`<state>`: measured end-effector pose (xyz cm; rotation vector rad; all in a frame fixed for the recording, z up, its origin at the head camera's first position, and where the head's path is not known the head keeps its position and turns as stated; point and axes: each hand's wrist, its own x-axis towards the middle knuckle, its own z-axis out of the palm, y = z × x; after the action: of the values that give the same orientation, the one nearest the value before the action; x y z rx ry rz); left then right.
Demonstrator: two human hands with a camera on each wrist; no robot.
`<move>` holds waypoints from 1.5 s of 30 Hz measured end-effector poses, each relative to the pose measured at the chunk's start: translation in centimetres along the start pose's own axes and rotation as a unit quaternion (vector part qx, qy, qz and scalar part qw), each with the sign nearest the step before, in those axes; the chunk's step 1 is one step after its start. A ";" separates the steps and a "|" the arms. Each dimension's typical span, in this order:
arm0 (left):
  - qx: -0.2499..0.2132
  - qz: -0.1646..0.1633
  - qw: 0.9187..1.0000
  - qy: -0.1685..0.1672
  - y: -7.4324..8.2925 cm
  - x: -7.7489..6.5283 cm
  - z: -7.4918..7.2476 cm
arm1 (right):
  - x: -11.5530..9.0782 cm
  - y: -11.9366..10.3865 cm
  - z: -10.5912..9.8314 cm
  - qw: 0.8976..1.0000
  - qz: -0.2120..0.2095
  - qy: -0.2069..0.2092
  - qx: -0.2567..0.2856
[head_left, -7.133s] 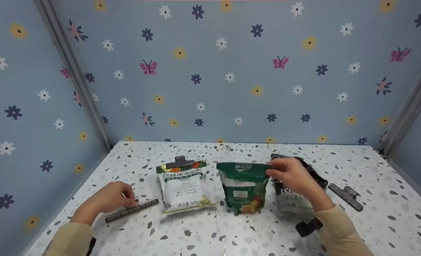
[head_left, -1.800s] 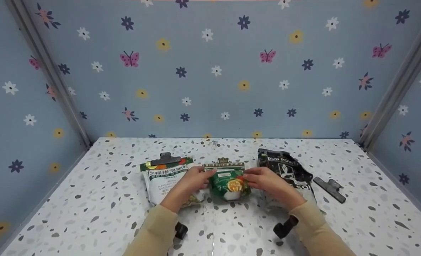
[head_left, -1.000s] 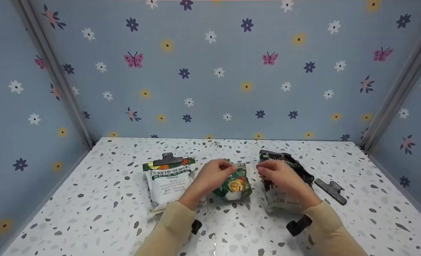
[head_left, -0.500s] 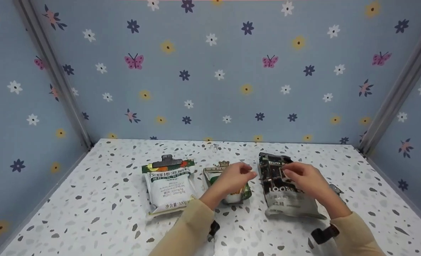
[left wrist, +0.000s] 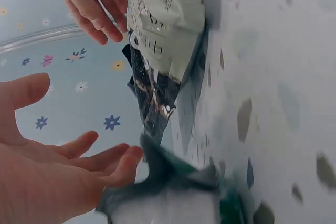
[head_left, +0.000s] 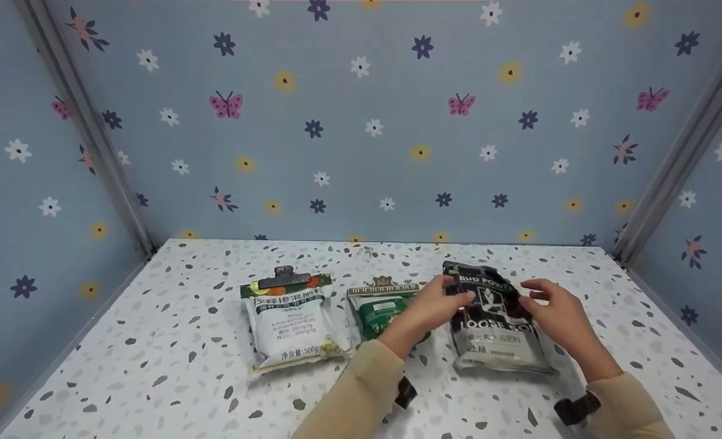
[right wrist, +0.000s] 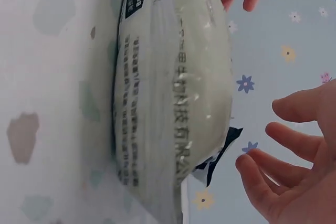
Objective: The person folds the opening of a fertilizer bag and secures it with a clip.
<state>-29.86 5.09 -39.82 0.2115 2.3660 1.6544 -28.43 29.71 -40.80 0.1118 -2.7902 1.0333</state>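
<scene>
A black and grey "Loose Soil" bag (head_left: 501, 350) lies on the table between my two hands. Over its left side hovers my left hand (head_left: 431, 308), fingers spread and thumb out. At the bag's right edge is my right hand (head_left: 559, 314), its fingers loosely bent. Both wrist views show gaps between the hands and the bag; neither hand grips anything. Left of it, partly behind my left forearm, sits a small green bag (head_left: 380, 314), folded down. A patterned clip (head_left: 384, 289) with a crown-shaped handle spans its top.
A white bag (head_left: 297, 329) with a dark clip (head_left: 284, 278) on its top edge lies at the left. The speckled table (head_left: 172, 341) meets a flowered back wall (head_left: 361, 152) and side walls. Cameras are strapped to both wrists.
Earlier my left hand was at the loose patterned clip and my right held the green bag upright. That bag got folded and clipped; both hands then left it, moving right to the black bag.
</scene>
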 end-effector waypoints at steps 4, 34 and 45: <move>-0.055 -0.015 0.998 0.010 -0.3 0.6 0.4 | 0.4 0.6 0.3 1.000 0.014 -0.004 0.010; -0.193 -0.034 0.980 -0.017 -0.5 1.5 0.4 | 0.9 2.5 0.2 0.996 0.065 -0.044 0.044; -0.205 -0.019 0.978 -0.022 -0.5 1.5 -0.6 | 1.2 2.3 -0.4 0.997 0.058 0.019 0.045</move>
<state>-31.44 4.72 -40.31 0.1210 1.9265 2.0459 -29.86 31.70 -41.80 -0.0596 -2.7453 1.1741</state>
